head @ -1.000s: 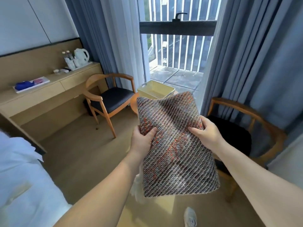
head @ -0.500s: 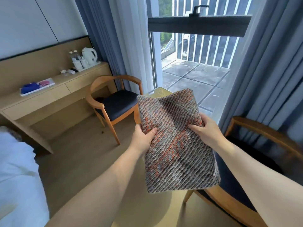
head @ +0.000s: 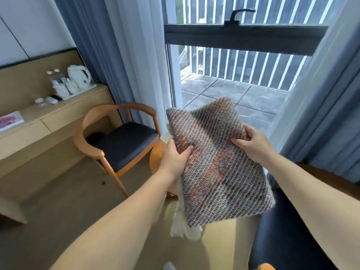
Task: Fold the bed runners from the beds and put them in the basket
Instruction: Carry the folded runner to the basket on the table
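Note:
A folded bed runner (head: 218, 164), woven in grey, blue and orange with a white fringe hanging from its lower left corner, is held flat in front of me. My left hand (head: 175, 156) grips its left edge, thumb on top. My right hand (head: 253, 143) grips its right edge. The runner hides nearly all of the basket; only a pale sliver (head: 167, 136) shows at the runner's left edge, above a small round wooden table (head: 155, 158).
A wooden armchair with a dark seat (head: 120, 145) stands to the left. A second dark-seated chair (head: 292, 230) is at the lower right. A long wooden desk (head: 48, 121) with a white kettle (head: 79, 76) runs along the left wall. Curtains frame the balcony window (head: 233, 75).
I have moved closer to the window and the round table. The runner stays held in both hands and now covers the basket, which was in plain sight one second ago.

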Action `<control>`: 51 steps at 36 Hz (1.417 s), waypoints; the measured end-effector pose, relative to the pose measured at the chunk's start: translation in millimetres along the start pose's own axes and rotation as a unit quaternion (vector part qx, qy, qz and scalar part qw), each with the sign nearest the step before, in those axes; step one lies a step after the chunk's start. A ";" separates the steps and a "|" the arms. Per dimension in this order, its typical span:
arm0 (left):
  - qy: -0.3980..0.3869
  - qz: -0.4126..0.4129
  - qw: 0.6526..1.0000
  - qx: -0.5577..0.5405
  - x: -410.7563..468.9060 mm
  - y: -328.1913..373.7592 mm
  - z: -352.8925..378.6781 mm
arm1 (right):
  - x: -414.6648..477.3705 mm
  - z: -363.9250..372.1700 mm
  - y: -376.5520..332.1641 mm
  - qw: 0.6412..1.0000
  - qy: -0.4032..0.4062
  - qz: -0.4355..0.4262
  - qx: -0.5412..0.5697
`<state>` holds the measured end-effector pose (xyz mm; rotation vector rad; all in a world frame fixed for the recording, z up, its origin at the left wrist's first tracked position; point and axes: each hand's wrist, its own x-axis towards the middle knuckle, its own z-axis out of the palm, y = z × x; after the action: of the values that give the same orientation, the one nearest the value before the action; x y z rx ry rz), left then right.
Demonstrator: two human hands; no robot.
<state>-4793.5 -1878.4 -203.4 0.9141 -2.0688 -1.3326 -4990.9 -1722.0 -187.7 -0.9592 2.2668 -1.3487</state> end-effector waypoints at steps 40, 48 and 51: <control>0.063 -0.132 0.984 -0.102 411.5 -39.0 94.4 | 454.5 10.3 28.0 0.996 -0.067 0.009 -0.062; 0.083 -0.265 0.957 -0.086 380.3 -111.7 102.1 | 458.8 83.2 96.1 0.981 -0.169 0.063 -0.078; 0.101 -0.315 0.941 -0.073 367.5 -145.3 103.8 | 454.4 120.5 123.2 0.968 -0.215 0.071 -0.111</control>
<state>-5066.3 -2141.7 -355.7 1.6530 -1.5466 -1.5871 -5293.0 -2075.1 -329.7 -1.0207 2.1225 -0.7483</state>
